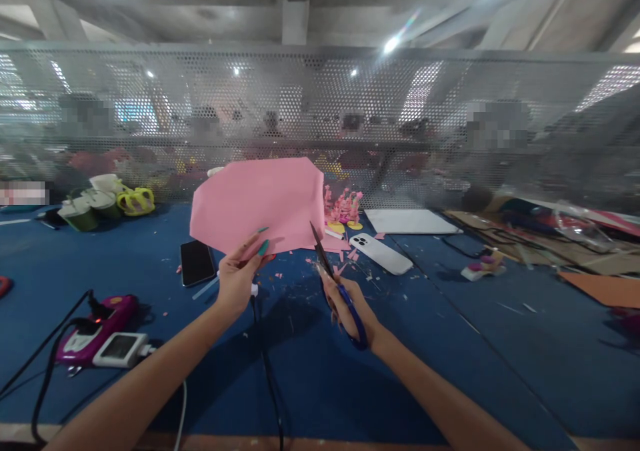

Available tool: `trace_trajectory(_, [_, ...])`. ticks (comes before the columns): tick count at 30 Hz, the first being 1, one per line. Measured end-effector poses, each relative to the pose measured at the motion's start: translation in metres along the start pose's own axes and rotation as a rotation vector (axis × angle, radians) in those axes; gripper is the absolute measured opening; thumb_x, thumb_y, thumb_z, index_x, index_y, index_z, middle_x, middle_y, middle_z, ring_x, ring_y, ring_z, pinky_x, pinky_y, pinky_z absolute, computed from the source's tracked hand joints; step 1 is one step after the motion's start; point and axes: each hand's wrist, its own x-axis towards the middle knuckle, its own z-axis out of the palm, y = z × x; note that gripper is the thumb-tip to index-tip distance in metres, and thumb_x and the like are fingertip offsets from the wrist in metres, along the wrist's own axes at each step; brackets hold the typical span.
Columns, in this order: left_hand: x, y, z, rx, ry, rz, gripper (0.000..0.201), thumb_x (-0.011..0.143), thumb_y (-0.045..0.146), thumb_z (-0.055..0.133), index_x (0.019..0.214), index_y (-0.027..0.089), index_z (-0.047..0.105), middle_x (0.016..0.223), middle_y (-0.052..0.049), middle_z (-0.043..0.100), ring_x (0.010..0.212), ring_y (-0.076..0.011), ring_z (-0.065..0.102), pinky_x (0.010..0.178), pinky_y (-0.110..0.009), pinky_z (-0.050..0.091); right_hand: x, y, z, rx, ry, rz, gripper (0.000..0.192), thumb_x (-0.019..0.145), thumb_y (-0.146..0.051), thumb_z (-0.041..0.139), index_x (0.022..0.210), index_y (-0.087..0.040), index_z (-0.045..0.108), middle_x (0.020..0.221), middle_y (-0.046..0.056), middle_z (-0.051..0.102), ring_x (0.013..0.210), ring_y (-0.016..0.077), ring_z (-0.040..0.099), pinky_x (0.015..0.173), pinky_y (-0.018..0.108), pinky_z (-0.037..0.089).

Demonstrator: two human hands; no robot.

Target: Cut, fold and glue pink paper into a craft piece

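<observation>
A sheet of pink paper [260, 201] with angled corners is held up above the blue table. My left hand [240, 274] pinches its lower edge, thumb and fingers showing green nails. In my right hand [350, 301] is a pair of scissors [356, 324] with blue handles and dark blades. The blades point up and stand near the sheet's lower right corner; whether they touch the paper I cannot tell. Small pink scraps [342, 269] lie on the table just beyond the scissors.
Pink cut-out pieces on yellow bases [345, 205] stand behind the sheet. Around them are a white phone [383, 253], a dark phone [197, 263] and a white board [411, 221]. A purple power strip [107, 317] with cables sits at left; a perforated metal screen [310, 104] closes off the back.
</observation>
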Motion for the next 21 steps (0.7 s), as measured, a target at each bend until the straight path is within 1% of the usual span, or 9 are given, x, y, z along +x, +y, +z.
trace_trajectory(6, [-0.002, -0.002, 0.000, 0.003, 0.007, -0.004, 0.029, 0.057, 0.011, 0.070, 0.083, 0.024, 0.069, 0.082, 0.001, 0.070, 0.076, -0.0156, 0.066, 0.070, -0.026, 0.056, 0.000, -0.001, 0.001, 0.001, 0.035, 0.011, 0.051, 0.070, -0.070, 0.038, 0.054, -0.021, 0.035, 0.040, -0.008, 0.028, 0.029, 0.0068, 0.031, 0.028, 0.022, 0.030])
trace_trajectory(11, [-0.005, -0.005, 0.000, 0.007, -0.003, 0.006, 0.031, 0.056, 0.017, 0.073, 0.086, 0.025, 0.069, 0.089, 0.001, 0.070, 0.075, -0.0142, 0.066, 0.071, -0.024, 0.056, 0.000, 0.000, 0.001, 0.015, 0.023, -0.003, 0.051, 0.070, -0.069, 0.039, 0.054, -0.021, 0.036, 0.037, -0.008, 0.032, 0.028, 0.0071, 0.032, 0.028, 0.021, 0.030])
trace_trajectory(15, [-0.011, -0.007, 0.001, 0.027, -0.037, -0.015, 0.033, 0.057, 0.022, 0.073, 0.090, 0.024, 0.068, 0.094, -0.001, 0.069, 0.081, -0.0164, 0.065, 0.073, -0.027, 0.056, 0.002, 0.005, 0.001, 0.043, 0.022, -0.039, 0.050, 0.071, -0.068, 0.038, 0.055, -0.021, 0.038, 0.037, -0.007, 0.033, 0.028, 0.0063, 0.032, 0.028, 0.020, 0.029])
trace_trajectory(18, [-0.013, -0.008, 0.002, 0.034, -0.049, -0.025, 0.033, 0.057, 0.022, 0.073, 0.090, 0.025, 0.068, 0.098, 0.000, 0.067, 0.086, -0.0171, 0.064, 0.073, -0.027, 0.056, 0.003, 0.007, 0.000, 0.045, 0.035, -0.033, 0.049, 0.073, -0.066, 0.038, 0.056, -0.020, 0.039, 0.040, -0.006, 0.036, 0.030, 0.0058, 0.033, 0.029, 0.019, 0.029])
trace_trajectory(21, [-0.013, -0.010, 0.001, 0.038, -0.061, -0.028, 0.032, 0.058, 0.020, 0.072, 0.089, 0.027, 0.068, 0.100, 0.002, 0.066, 0.084, -0.0156, 0.064, 0.072, -0.026, 0.057, 0.003, 0.008, -0.001, 0.045, 0.042, -0.012, 0.048, 0.073, -0.065, 0.039, 0.056, -0.020, 0.039, 0.040, -0.006, 0.037, 0.031, 0.0057, 0.034, 0.030, 0.019, 0.030])
